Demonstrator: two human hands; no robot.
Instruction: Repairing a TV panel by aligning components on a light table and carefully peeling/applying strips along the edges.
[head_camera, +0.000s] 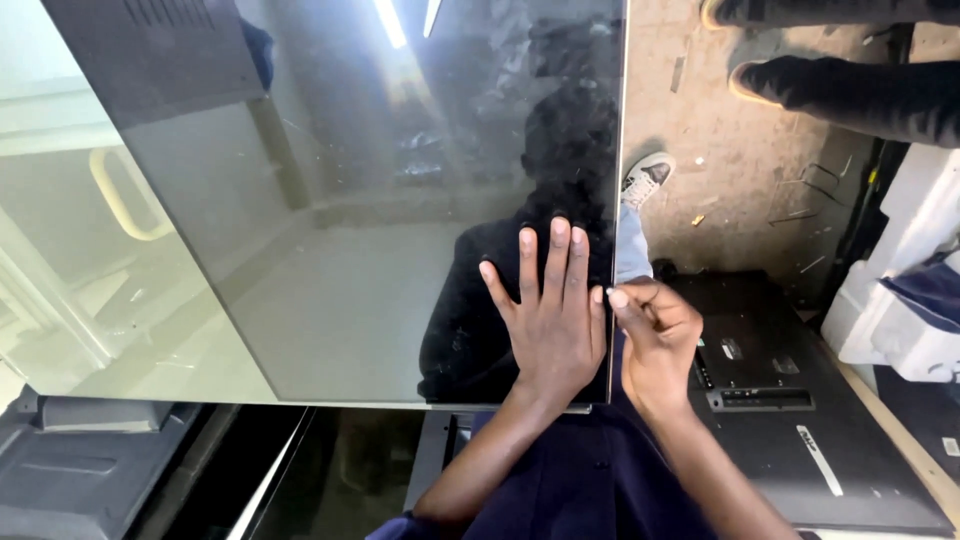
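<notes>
Left hand (551, 315) lies flat, fingers spread, on the glossy panel (330, 200) — right hand (655, 335) pinches its edge.

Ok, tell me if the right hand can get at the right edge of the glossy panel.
Likely yes: the right hand is already pinching at the glossy panel edge, beside the flat left hand; nothing lies between.

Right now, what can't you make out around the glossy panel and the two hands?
Head view:
- Right hand: fingertips pinch at the panel edge; anything in the grip is too small to tell.
- Glossy panel: top and left cut off by the frame; reflections mask its surface.
- Left hand: lies flat, covering the panel beneath.
- Another person's legs: body cropped.
</notes>
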